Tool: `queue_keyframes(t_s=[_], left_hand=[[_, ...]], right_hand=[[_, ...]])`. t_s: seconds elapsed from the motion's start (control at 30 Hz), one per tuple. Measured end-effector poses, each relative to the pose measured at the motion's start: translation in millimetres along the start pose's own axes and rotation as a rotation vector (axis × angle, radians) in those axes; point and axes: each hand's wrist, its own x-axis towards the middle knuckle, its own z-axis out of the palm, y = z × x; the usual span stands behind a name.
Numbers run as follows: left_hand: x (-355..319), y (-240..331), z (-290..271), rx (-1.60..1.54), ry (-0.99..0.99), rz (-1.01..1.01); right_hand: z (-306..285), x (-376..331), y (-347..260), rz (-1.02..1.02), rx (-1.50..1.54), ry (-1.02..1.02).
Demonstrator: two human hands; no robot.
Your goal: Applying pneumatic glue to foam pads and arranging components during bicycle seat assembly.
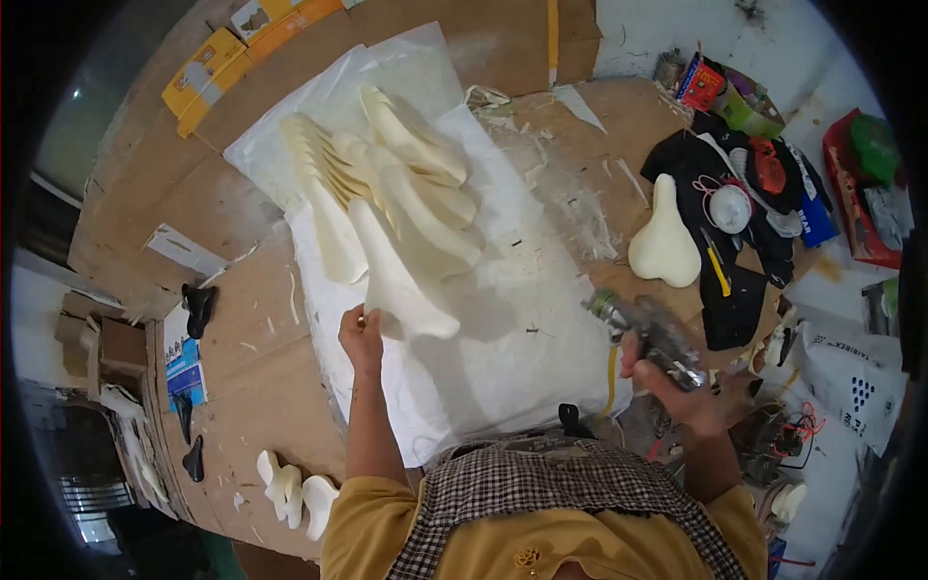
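Observation:
My left hand (362, 338) pinches the rear edge of a cream foam bicycle saddle pad (394, 282). That pad is tilted up, at the near end of a stack of similar saddle pads (333, 208) on a white sheet (517, 290). To the right, my right hand (691, 396) is wrapped round a silvery hand tool (667, 338) with a green end, held above the sheet's right edge. Motion smears the tool, so its exact kind does not show. Its green end points toward the upper left, apart from the pads.
A single saddle pad (665, 237) lies at the right beside black cloth (730, 300) and a yellow-handled cutter (717, 269). Several smaller cream pieces (282, 488) sit at the near left. Dark saddles (198, 309) rest along the left. A white sack (851, 382) stands far right.

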Motion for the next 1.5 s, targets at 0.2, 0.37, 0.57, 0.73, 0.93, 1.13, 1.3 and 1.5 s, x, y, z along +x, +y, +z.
queue_keyframes(t_s=[0.2,0.37,0.57,0.73,0.93,1.13,1.3,1.5], left_hand=[[-7,-39,-48,-0.272,-0.04,-0.299],[-1,-32,-62,-0.391,-0.021,-0.335],[21,-13,-16,-0.614,-0.198,-0.284],[47,-7,76,-0.459,-0.341,-0.181],[44,10,116,0.019,-0.195,-0.089],[37,21,75,-0.108,-0.242,-0.157],[8,-21,28,-0.009,-0.373,-0.156],[-4,-19,-10,-0.13,-0.424,-0.174]], right_hand=[[2,6,-11,-0.188,-0.072,-0.084],[8,-20,16,0.153,-0.032,-0.116],[24,-9,-12,0.041,0.077,0.053],[32,-15,-32,0.01,0.038,0.156],[24,-30,-18,-0.101,-0.045,0.076],[19,-31,8,0.076,-0.005,0.078],[30,-2,8,0.169,-0.059,0.024],[52,23,-41,-0.106,0.046,-0.018]])
